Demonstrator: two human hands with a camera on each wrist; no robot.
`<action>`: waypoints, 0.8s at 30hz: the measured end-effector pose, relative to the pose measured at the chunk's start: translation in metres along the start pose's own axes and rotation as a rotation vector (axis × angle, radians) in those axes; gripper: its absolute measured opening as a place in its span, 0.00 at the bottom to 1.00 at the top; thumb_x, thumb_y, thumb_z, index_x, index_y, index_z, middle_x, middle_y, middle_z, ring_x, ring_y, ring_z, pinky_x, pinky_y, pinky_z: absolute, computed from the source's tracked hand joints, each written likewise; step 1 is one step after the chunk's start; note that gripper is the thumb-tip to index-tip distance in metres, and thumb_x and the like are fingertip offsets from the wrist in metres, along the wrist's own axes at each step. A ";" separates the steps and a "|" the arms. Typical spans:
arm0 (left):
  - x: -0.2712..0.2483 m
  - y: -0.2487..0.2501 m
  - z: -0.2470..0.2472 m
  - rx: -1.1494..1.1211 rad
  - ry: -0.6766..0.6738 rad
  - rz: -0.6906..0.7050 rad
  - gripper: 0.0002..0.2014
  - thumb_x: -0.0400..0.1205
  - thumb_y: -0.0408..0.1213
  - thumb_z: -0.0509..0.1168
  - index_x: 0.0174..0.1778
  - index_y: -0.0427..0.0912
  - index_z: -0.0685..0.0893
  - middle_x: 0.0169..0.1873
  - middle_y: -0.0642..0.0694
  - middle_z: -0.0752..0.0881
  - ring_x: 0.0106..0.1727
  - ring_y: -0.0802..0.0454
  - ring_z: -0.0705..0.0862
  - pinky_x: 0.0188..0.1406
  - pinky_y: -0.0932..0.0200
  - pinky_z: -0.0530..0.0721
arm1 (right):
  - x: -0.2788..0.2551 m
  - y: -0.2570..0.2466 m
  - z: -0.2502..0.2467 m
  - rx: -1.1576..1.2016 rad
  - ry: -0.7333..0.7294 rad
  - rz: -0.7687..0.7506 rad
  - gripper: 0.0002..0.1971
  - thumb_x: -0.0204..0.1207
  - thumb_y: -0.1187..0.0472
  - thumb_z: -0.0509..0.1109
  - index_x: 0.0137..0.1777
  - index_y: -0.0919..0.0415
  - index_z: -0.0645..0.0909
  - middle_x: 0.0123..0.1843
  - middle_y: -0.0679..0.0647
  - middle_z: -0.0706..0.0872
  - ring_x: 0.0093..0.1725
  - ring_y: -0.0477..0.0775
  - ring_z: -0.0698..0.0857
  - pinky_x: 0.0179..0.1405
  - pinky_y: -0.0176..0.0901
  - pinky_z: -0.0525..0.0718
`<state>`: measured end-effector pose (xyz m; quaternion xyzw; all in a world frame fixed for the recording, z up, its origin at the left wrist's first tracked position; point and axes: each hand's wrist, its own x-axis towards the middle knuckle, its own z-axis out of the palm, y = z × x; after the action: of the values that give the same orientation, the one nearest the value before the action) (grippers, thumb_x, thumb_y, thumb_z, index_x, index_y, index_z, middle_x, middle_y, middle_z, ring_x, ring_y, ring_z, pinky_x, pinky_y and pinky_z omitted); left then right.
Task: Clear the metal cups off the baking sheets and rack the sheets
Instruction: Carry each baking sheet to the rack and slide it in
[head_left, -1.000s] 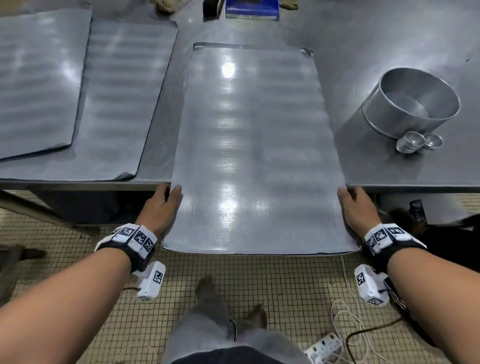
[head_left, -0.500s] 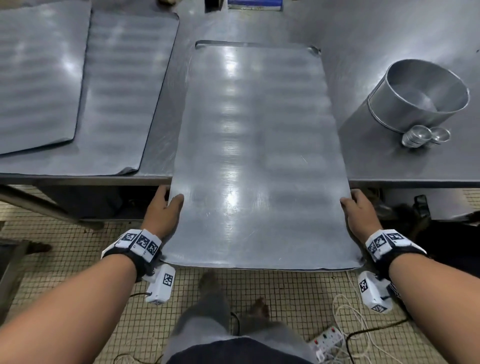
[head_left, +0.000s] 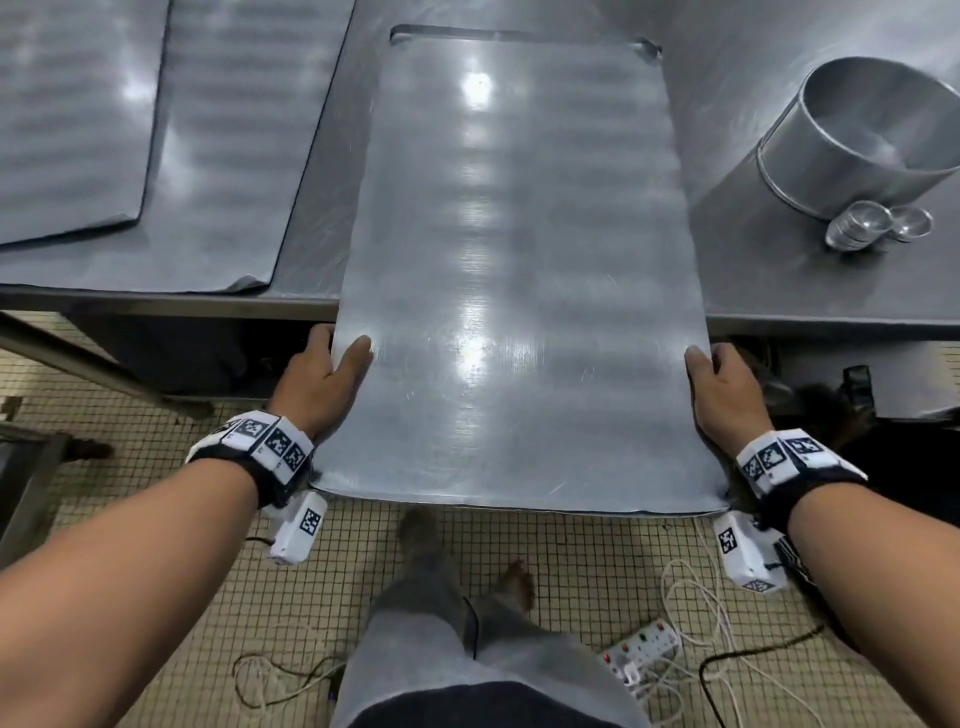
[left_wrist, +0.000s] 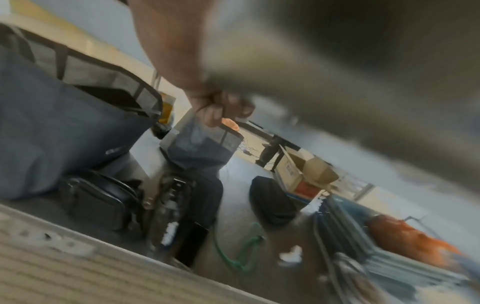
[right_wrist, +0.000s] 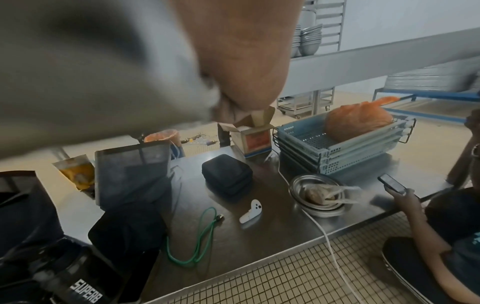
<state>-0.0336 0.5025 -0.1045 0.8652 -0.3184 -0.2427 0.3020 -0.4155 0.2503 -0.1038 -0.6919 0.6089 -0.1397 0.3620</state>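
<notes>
Baking sheet (head_left: 519, 270) overhanging the counter's (head_left: 779, 270) near edge, left hand (head_left: 317, 384) and right hand (head_left: 727, 395) gripping its side edges — thumbs on top, metal cups (head_left: 878, 224) near the counter's right edge.

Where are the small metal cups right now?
In the head view, the small metal cups sit on the table at the right, against the base of the round tin.

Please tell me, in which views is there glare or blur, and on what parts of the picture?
Head view: sharp overall; bright glare spots run down the middle of the baking sheet, with banded reflections across it. Left wrist view: heavily blurred, mostly at the top right and lower right; the left hand is soft. Right wrist view: the sheet's underside and the right hand are blurred; the shelf below is fairly sharp.
</notes>
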 end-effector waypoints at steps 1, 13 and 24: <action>0.000 -0.002 -0.002 0.016 -0.005 0.010 0.25 0.86 0.62 0.58 0.68 0.45 0.74 0.56 0.43 0.87 0.55 0.40 0.84 0.55 0.46 0.79 | -0.003 -0.002 -0.001 0.004 -0.002 -0.003 0.13 0.88 0.48 0.58 0.56 0.58 0.75 0.52 0.54 0.80 0.51 0.56 0.77 0.49 0.46 0.68; 0.002 0.007 -0.001 -0.185 0.094 -0.015 0.20 0.84 0.59 0.65 0.58 0.45 0.80 0.53 0.50 0.87 0.54 0.48 0.86 0.55 0.49 0.82 | -0.009 -0.002 -0.003 0.121 0.069 -0.069 0.16 0.82 0.45 0.69 0.51 0.60 0.81 0.42 0.47 0.85 0.42 0.49 0.84 0.45 0.45 0.77; -0.021 0.019 -0.033 -0.240 0.169 0.074 0.15 0.83 0.48 0.71 0.58 0.42 0.85 0.48 0.53 0.90 0.48 0.57 0.88 0.47 0.59 0.81 | -0.034 -0.030 -0.032 0.206 0.110 -0.155 0.15 0.78 0.49 0.75 0.47 0.64 0.86 0.42 0.55 0.90 0.45 0.60 0.89 0.48 0.55 0.86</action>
<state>-0.0354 0.5181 -0.0636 0.8278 -0.2922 -0.1943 0.4377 -0.4212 0.2716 -0.0529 -0.6873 0.5550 -0.2669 0.3852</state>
